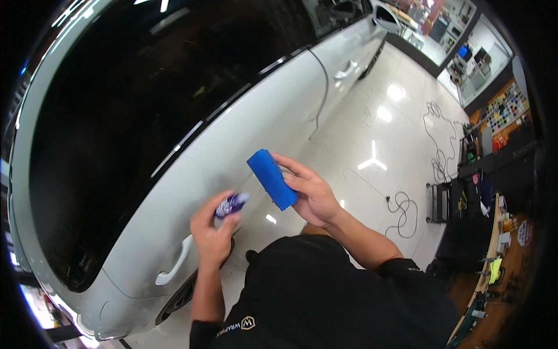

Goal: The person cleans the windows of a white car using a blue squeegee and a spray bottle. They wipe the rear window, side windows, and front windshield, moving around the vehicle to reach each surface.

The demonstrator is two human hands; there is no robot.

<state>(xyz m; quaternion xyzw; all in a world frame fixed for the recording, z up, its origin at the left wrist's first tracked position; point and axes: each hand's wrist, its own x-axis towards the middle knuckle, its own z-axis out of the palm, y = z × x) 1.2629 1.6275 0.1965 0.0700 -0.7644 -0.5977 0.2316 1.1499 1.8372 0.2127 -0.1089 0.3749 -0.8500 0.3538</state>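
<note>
In my right hand (314, 195) I hold a blue rectangular block (270, 177), which looks like a foam applicator, its long face turned toward the car. Fingers and thumb grip it along its right side. My left hand (212, 227) is closed around a small dark purple bottle (229, 205) with a whitish, blurred tip that points toward the block. Bottle and block are apart. Both hands are in front of the side of a silver-white car (221, 139), just above a rear door handle (175, 264), and neither touches the car.
Dark car windows (145, 99) fill the upper left. Black cables (401, 209) lie coiled on the glossy tiled floor (360, 168) to the right. A black cart (439, 202) and a cluttered workbench (494, 250) stand along the right side.
</note>
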